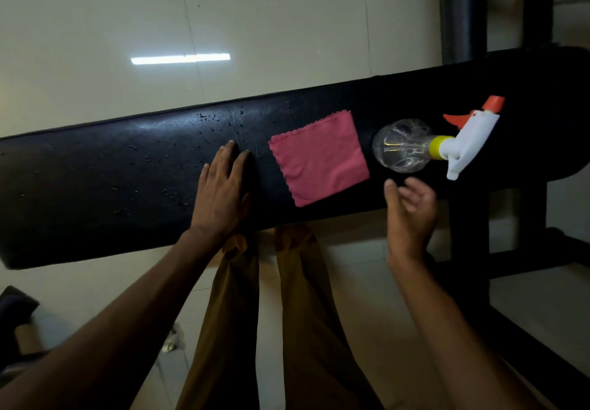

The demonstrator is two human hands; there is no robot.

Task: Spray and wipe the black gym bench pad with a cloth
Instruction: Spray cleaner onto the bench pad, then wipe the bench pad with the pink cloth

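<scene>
We saw a long black padded gym bench (pixel 95 180) beaded with droplets. On it lay a folded pink cloth (pixel 319 157), then a clear plastic spray bottle (pixel 415 144) on its side. Our left hand (pixel 220 192) pressed flat; our right hand (pixel 410 208) hovered, fingers loose, holding nothing.

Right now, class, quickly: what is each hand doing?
Left hand: open, flat on the black bench pad, no grip.
Right hand: open, fingers loosely curled, holding nothing, near the spray bottle.

Pale tiled floor (pixel 95 26), brown trousers (pixel 303 314), black metal frame (pixel 463 10).
</scene>
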